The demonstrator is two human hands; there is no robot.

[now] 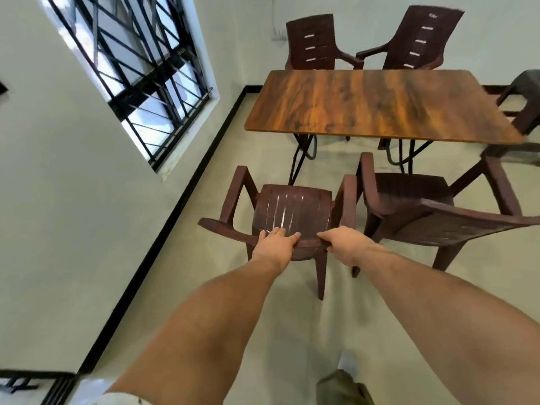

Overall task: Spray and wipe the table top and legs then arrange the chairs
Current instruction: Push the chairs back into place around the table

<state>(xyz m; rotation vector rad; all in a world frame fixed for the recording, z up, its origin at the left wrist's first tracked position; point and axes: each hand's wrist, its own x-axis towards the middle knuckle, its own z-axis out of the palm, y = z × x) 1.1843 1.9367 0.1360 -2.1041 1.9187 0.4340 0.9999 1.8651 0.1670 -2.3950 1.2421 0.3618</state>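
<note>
A wooden-topped table (377, 103) on dark metal legs (301, 159) stands ahead of me. A dark brown plastic armchair (292, 206) faces the table's near left side. My left hand (274, 244) and my right hand (347, 247) both grip the top edge of its backrest. A second brown chair (423, 209) stands just to its right, turned at an angle. Two more brown chairs (312, 45) (420, 39) stand at the table's far side, facing me.
A wall with a barred window (131, 68) and a black skirting (163, 229) runs along the left. A dark stool (523, 103) stands at the table's right end. The floor (292, 331) is pale. My shoe (342, 387) shows at the bottom.
</note>
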